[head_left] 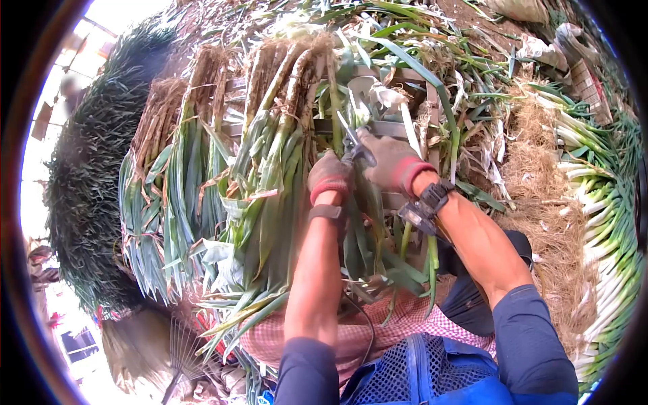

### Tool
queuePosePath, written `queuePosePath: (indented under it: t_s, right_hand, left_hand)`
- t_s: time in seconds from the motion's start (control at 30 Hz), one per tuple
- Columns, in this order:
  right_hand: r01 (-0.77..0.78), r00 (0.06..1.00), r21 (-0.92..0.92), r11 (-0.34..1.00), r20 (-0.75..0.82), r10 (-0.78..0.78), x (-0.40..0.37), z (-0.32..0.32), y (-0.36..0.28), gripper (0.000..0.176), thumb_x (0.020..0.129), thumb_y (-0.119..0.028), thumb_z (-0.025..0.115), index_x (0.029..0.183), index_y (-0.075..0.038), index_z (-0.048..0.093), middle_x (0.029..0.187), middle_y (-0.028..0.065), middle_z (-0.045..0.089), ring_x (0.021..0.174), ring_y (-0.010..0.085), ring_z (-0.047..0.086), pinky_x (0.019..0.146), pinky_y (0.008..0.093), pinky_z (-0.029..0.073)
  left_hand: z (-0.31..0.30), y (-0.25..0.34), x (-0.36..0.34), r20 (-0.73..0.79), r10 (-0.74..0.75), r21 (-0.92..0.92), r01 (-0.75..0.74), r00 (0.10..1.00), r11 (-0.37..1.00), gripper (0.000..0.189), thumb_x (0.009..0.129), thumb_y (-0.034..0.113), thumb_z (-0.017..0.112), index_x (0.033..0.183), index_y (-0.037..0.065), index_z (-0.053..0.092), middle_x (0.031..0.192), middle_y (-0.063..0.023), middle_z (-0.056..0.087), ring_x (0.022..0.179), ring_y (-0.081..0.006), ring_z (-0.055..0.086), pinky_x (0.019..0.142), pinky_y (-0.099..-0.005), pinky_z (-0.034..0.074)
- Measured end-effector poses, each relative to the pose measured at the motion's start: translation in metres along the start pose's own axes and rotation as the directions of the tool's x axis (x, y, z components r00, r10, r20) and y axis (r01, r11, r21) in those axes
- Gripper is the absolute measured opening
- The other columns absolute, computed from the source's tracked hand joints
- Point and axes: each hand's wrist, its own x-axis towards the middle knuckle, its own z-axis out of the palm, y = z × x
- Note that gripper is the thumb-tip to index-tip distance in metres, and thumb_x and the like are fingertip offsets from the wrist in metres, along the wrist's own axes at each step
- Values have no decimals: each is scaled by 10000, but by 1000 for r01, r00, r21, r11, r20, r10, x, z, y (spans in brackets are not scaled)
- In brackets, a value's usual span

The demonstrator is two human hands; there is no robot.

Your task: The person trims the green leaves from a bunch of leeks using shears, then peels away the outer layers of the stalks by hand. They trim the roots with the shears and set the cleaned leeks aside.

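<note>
My left hand [331,177], in a grey glove with a red cuff, is closed around a green onion stalk [335,111] at the right side of the bundles. My right hand [391,160], gloved the same way, grips what looks like scissors [352,138], their thin blade pointing up and left next to the stalk. Both hands are close together over a slatted metal rack [388,128]. Left of them lie bundles of green onions [270,148] with brown, soil-covered root ends at the top and leaves hanging toward me. The fingertips are partly hidden.
A tall stack of green onion leaves [94,162] rises at the left. Cut leaves and dry peelings [472,101] cover the ground behind the rack. Trimmed white-stemmed onions [587,202] lie in a row at the right, roots inward. A wire rake [182,354] is at lower left.
</note>
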Motion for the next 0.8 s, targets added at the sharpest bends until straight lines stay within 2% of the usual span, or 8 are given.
queuePosePath:
  t_s: [0.2,0.43,0.53,0.6,0.63,0.67,0.73,0.8]
  right_hand:
    - [-51,996,-76,996,-78,45,69,-21,-1,817,873,-247,735,1623,-70,463,1283,275,720,1187,424,705,1052,476,550]
    - [-67,993,-101,993,-108,56,101,-39,4,809,887,-206,695,1643,-82,436,1286,273,719,1188,432,701,1041,488,552]
    - [-71,993,-75,995,-97,63,91,-40,17,821,878,-212,706,1643,-85,438,1268,268,728,1180,424,707,1034,482,556]
    - [-37,997,-66,997,-70,32,76,-33,23,811,871,-225,721,1624,-77,462,1265,270,729,1176,420,710,1031,473,557]
    - [-63,997,-21,998,-48,62,56,-38,17,768,864,-137,692,1607,-107,497,1325,257,721,1209,418,714,1034,482,564]
    - [-34,999,-43,999,-38,33,34,-28,26,779,873,-185,719,1612,-105,486,1367,249,700,1215,408,710,1025,481,567]
    - [138,972,-94,986,-178,-153,2,-2,46,823,873,-317,753,1610,-82,472,1255,260,737,1140,422,724,1006,471,568]
    - [-71,982,-85,994,170,84,-56,-33,9,882,895,-260,753,1676,-129,365,1371,252,667,1226,421,693,1037,492,556]
  left_hand:
    - [0,2,16,146,-79,-23,83,986,996,606,972,544,670,1249,10,740,1231,-288,749,1204,-438,711,1006,-507,567]
    - [17,-5,11,84,-77,-170,90,993,981,413,897,307,664,1197,40,760,1097,-244,786,1050,-425,750,919,-485,573]
    - [17,-7,-9,77,-63,-209,78,995,975,375,889,270,646,1162,49,776,1007,-220,796,969,-399,767,868,-478,577]
    - [13,-5,-29,210,-52,-243,103,976,964,392,913,280,619,1232,89,745,1190,-218,773,1141,-426,724,969,-504,565]
    - [31,-15,-31,109,-25,-303,57,994,951,350,884,220,655,1150,34,785,945,-196,796,900,-336,777,833,-439,578]
    - [27,-13,-50,106,-23,-309,55,994,949,350,884,220,655,1150,34,785,945,-196,796,900,-336,777,833,-439,578]
    - [20,-16,-74,237,6,-433,100,971,896,361,902,222,623,1195,69,768,1020,-188,799,975,-344,780,877,-458,584]
    - [25,-21,-88,196,19,-489,81,981,868,352,899,193,627,1189,56,772,939,-171,796,874,-296,780,815,-433,584]
